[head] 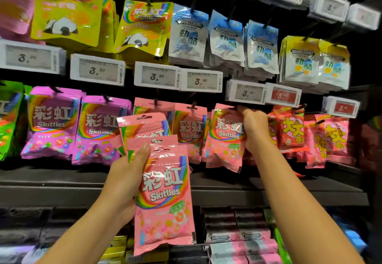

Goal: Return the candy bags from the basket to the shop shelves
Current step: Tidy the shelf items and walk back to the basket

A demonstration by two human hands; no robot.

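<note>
1. I see my left hand (124,177) gripping a fanned stack of pink Skittles bags (163,193), thumb laid up across the front bag, fingers curled behind; the stack hangs low in front of the dark shelf edge (268,193), apart from the pegs.
2. My right hand (255,128) reaches up to the hanging pink Skittles bag (225,137) on the middle row; its fingers curl round the bag's top right corner, just under a white price tag (245,92).
3. Left of that bag more pink bags hang on pegs; further left hang purple Skittles bags (51,123).
4. Right of my right hand hang red and pink packets with yellow characters (291,131), touching my wrist's far side as far as I can tell.
5. Above, blue Doublemint packs (187,36) and yellow panda bags (142,28) hang.
</note>
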